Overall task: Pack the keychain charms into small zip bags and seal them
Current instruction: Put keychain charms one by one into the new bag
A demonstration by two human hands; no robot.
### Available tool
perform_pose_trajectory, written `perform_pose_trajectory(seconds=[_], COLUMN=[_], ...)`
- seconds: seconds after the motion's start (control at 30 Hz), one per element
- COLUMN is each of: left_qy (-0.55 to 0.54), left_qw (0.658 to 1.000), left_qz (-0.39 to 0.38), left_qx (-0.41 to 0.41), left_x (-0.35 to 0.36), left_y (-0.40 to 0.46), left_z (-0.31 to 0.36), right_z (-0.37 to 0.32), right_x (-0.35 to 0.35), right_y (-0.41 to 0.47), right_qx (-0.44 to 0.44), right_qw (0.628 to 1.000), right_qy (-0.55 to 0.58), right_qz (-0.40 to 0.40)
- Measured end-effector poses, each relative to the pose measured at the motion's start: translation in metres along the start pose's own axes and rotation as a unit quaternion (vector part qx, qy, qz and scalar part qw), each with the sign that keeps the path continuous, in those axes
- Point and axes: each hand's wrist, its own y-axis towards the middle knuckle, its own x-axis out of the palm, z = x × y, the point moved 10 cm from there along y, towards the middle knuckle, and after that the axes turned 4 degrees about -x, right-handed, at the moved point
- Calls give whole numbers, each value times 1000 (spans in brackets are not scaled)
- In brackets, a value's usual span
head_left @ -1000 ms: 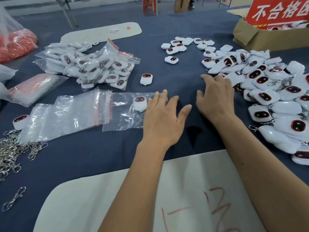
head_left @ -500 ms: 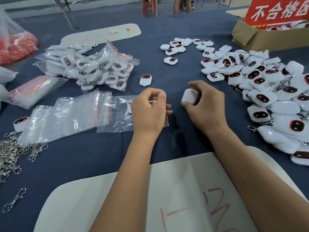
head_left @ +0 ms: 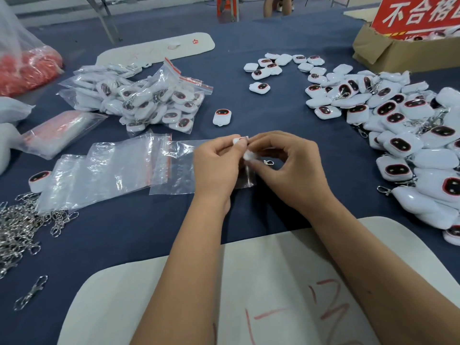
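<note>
My left hand (head_left: 216,168) pinches the open mouth of a small clear zip bag (head_left: 179,170) that lies on the blue cloth. My right hand (head_left: 291,170) grips a white keychain charm (head_left: 248,155) at that mouth, its metal clasp (head_left: 268,162) sticking out below the fingers. The two hands touch at the fingertips. A big heap of loose white charms (head_left: 408,135) with dark red-rimmed faces lies to the right. A single charm (head_left: 222,117) lies just beyond my hands.
Empty zip bags (head_left: 99,175) lie fanned out at left, with a pile of filled bags (head_left: 139,100) behind them. Metal clasps (head_left: 17,227) are heaped at the left edge. A cardboard box (head_left: 398,53) stands at back right, and a white board (head_left: 249,295) lies near me.
My right hand took a charm from the heap and brought it left to the bag. My left hand went from flat on the cloth to pinching the bag's mouth.
</note>
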Motion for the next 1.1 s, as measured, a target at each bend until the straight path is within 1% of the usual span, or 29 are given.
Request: perform_pose_trajectory(seconds=[0.07,0.13,0.2,0.23,0.33,0.47,0.6,0.77,0.87,0.93,1.0,1.1], left_qy=[-26,-31,-17,-13,-6,-9,-9,-13,-13,-11,17,128], left_qw=[999,998,998,997,997,996,996,996,996,996,997,986], left_qz=[-2,-17,-45,-56,-75,-84,-58,-58,-72,-78,-72,-35], left_qx=[-29,-47,-49,-47,-35,-42,-62,-64,-53,-40,-11,98], left_x=[-4,-3,2,4,7,7,3,2,4,3,1,0], left_y=[4,4,2,0,-3,-4,-2,-2,-3,-2,-2,-2], left_z=[-4,-5,-4,-3,-1,1,-3,-3,-1,1,5,21], right_z=[15,33,45,46,41,41,44,43,41,39,38,38], right_x=[-5,-14,-14,-11,-6,-7,-5,-4,-3,-3,-3,-2], right_y=[0,-1,-1,-1,-1,-2,-3,-3,-2,-2,-2,-1], right_qx=[60,129,176,185,176,183,202,185,172,163,158,154], right_qw=[996,987,977,975,977,973,966,969,970,970,970,971], right_qy=[57,81,107,115,117,138,164,165,171,180,183,180], right_qz=[19,52,50,37,4,8,11,3,2,2,1,-2])
